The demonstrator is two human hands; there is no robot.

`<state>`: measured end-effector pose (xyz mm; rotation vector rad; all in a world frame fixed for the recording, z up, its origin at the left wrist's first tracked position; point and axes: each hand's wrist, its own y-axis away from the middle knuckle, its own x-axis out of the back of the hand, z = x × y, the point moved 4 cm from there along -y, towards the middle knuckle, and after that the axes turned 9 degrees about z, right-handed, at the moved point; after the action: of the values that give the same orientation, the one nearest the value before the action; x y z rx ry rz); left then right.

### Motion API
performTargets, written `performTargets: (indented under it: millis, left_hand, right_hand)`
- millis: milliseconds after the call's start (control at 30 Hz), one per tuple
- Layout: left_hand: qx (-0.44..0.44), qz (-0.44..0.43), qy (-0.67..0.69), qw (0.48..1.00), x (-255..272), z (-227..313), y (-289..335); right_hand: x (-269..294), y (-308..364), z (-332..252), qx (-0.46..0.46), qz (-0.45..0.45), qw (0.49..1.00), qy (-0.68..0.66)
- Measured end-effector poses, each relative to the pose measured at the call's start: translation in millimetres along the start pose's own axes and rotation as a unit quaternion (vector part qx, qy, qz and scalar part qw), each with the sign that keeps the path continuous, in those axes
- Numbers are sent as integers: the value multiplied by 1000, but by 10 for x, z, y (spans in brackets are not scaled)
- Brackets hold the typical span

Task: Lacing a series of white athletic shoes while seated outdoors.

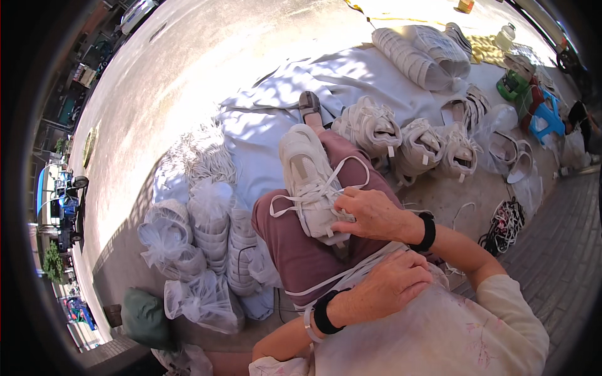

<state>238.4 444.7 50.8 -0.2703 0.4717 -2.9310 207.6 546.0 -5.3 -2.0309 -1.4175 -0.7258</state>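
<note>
A white sneaker (307,182) rests on my lap, toe pointing away, its loose white laces looped out to both sides. My right hand (371,214) is at the shoe's right side near the opening, with thumb and fingers closed on it. My left hand (385,287) is lower, close to my body, its fingers curled together; what they hold, if anything, is hidden. A bundle of long white laces (338,280) lies across my thighs and runs beneath the left hand. Both wrists wear dark bands.
Several white sneakers (417,145) stand on the right of a pale cloth (263,135). Left are bagged stacks of white shoe parts (210,232) and a lace pile (210,150). Far right are a blue stool (547,118) and tangled dark laces (505,222). Another bagged stack (417,59) lies ahead.
</note>
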Motion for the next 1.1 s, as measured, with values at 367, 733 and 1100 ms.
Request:
performTargets:
  millis: [367, 733, 1100]
  left_hand:
    - [317, 229, 119, 913, 824, -404, 636]
    - [337, 338, -169, 862, 1467, -948, 645]
    - [319, 340, -158, 870, 1456, -983, 583]
  right_hand:
    - [-171, -79, 38, 5, 55, 997, 48]
    - [-316, -226, 126, 0, 24, 998, 51]
    - [32, -51, 182, -26, -47, 993, -105]
